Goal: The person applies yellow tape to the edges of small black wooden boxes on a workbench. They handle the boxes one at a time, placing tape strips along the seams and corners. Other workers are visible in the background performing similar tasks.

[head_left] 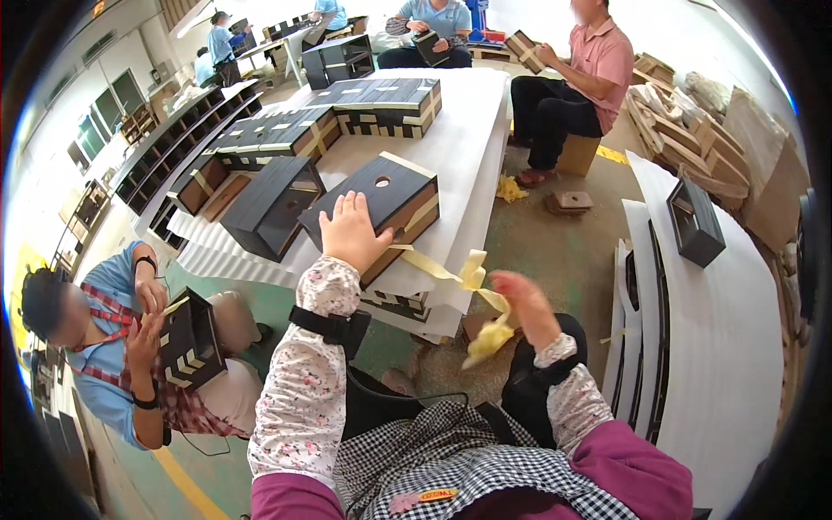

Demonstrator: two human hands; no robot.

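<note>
My left hand [354, 232] lies on the top of a black wood-grain box [394, 186] with a round hole, its fingers spread. The box rests near the edge of a white-covered table, with pale masking tape along its edges. From its near side a long strip of yellowish tape [431, 264] runs out through the air to a crumpled, twisted end. Close beside that strip is my right hand [526, 305], smeared by motion. Whether its fingers grip the tape I cannot make out. Another black box [274, 208], open at one end, stands left of the first.
Rows of taped black boxes [277, 130] fill the table's far side. At left, a seated person holds a black box [192, 338]. White sheets with black pieces between them are stacked at right, under a small box [696, 223]. Across the table, more people handle boxes; wood scraps [685, 139] lie behind.
</note>
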